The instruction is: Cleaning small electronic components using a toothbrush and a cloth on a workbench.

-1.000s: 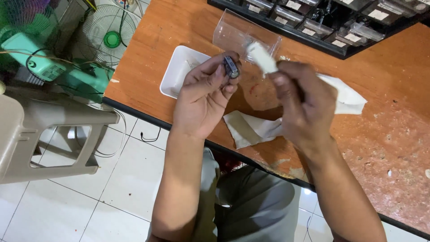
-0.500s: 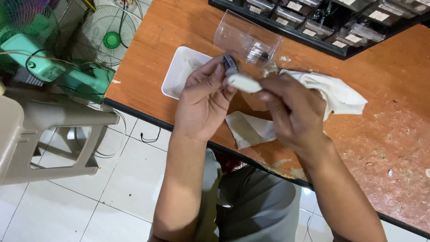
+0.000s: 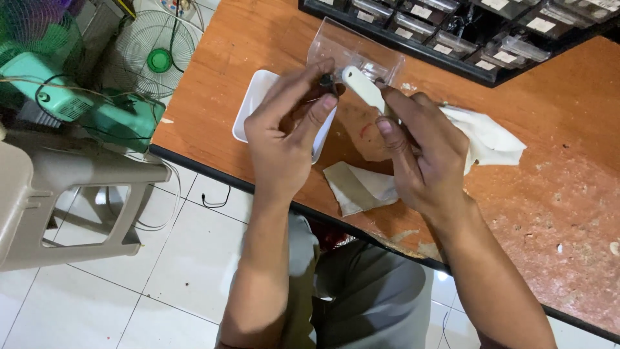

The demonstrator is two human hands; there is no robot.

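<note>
While the left hand (image 3: 284,139) pinches a small dark metal part (image 3: 327,82) between thumb and fingers, the right hand (image 3: 423,155) has its fingers closed around a white plastic handled tool (image 3: 363,88), whose tip sits just beside the part at its 3 o'clock. Both are held above the worn orange wooden surface (image 3: 555,161). Beneath the left hand lies a white rectangular tray (image 3: 248,110); a clear plastic bag (image 3: 342,48) lies at 12 o'clock, and a crumpled white cloth (image 3: 491,139) at 3 o'clock of the right hand.

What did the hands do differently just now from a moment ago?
The right hand brought its white tool in from the right to the small dark part pinched in the left hand. Both grips, the white tray and rags stayed put.
</note>
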